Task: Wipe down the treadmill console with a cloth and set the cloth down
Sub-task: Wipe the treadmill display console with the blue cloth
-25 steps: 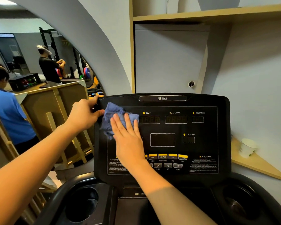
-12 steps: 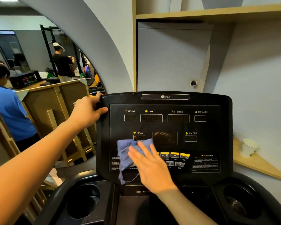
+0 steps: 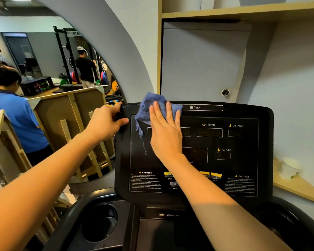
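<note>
Cloth point(image 3: 153, 107), blue and frayed, sits flat on the upper left of the treadmill console point(image 3: 243, 160), partly over its top edge, loose threads hanging down. Right hand point(image 3: 166, 132) presses it with straight fingers close together, palm flat on the panel. Left hand point(image 3: 106, 122) grips the console's left edge, thumb on the front. Near, 2 cup holders flank the base. Right of the console, a paper cup point(image 3: 289, 167) on a wooden shelf point(image 3: 301, 189). Far left, a mirror point(image 3: 43, 69) shows people.
</note>
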Action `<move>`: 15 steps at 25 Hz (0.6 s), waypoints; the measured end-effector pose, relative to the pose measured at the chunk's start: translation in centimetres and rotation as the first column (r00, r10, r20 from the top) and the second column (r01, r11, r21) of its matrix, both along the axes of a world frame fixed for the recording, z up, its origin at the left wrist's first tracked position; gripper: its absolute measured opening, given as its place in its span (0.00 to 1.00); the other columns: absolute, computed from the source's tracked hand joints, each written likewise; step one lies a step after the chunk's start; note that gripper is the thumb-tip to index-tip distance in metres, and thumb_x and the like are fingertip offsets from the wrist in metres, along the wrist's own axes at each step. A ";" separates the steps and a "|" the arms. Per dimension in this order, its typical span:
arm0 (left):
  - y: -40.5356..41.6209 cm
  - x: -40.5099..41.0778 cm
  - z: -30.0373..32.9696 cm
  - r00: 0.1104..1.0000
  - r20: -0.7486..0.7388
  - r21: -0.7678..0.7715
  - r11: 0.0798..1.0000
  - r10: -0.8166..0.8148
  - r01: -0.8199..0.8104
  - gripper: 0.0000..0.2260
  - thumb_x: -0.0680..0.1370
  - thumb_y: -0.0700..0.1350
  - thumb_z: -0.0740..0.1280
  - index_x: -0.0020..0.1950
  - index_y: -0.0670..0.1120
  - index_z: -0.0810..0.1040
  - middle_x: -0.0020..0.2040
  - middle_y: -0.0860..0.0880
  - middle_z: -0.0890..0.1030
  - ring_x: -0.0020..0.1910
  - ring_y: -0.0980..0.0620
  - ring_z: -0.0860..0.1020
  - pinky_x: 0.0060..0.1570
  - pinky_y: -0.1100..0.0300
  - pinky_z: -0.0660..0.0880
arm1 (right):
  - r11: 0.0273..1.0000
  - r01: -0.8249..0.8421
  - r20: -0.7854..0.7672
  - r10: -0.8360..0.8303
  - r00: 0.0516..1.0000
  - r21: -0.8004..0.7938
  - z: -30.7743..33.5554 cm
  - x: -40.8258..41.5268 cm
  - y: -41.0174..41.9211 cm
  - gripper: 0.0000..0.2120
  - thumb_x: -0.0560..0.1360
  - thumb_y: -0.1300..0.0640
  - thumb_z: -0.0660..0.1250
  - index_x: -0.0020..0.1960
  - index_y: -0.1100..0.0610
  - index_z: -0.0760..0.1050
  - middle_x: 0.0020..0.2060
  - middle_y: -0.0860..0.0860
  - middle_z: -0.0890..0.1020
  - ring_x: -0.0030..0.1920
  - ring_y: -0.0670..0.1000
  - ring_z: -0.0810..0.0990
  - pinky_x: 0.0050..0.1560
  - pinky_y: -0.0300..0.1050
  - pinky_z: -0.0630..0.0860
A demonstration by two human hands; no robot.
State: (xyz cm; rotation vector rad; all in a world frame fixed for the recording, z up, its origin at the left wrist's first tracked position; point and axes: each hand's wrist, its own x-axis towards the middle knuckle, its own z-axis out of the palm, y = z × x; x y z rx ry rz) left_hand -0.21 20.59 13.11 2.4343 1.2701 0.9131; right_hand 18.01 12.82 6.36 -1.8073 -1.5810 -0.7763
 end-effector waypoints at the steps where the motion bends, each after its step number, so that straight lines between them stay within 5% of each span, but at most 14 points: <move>1: 0.1 -0.1 0.0 1.000 0.001 0.003 1.000 -0.004 0.004 0.31 0.76 0.47 0.71 0.77 0.46 0.64 0.67 0.41 0.77 0.66 0.42 0.75 0.65 0.46 0.73 | 1.000 -0.009 -0.002 0.009 1.000 -0.016 0.4 -0.8 0.5 0.34 0.79 0.58 0.66 0.81 0.56 0.56 0.81 0.54 0.59 0.81 0.62 0.49 0.79 0.64 0.43; 7: 0.2 -0.7 0.2 0.996 -0.037 0.062 0.994 -0.083 0.085 0.19 0.77 0.40 0.68 0.69 0.46 0.75 0.57 0.43 0.83 0.57 0.44 0.81 0.57 0.52 0.76 | 0.991 -0.117 0.028 0.119 0.993 -0.066 -2.3 -4.9 0.5 0.33 0.81 0.54 0.65 0.82 0.55 0.56 0.82 0.52 0.56 0.82 0.59 0.47 0.80 0.62 0.44; 15: -1.1 -0.4 0.2 0.990 -0.128 -0.015 0.999 -0.054 0.052 0.34 0.79 0.42 0.66 0.81 0.49 0.52 0.66 0.43 0.78 0.59 0.43 0.80 0.58 0.54 0.75 | 0.947 -0.295 0.229 0.317 0.920 -0.125 -10.1 -3.1 -5.4 0.31 0.73 0.64 0.65 0.76 0.54 0.70 0.76 0.50 0.70 0.79 0.56 0.60 0.78 0.59 0.55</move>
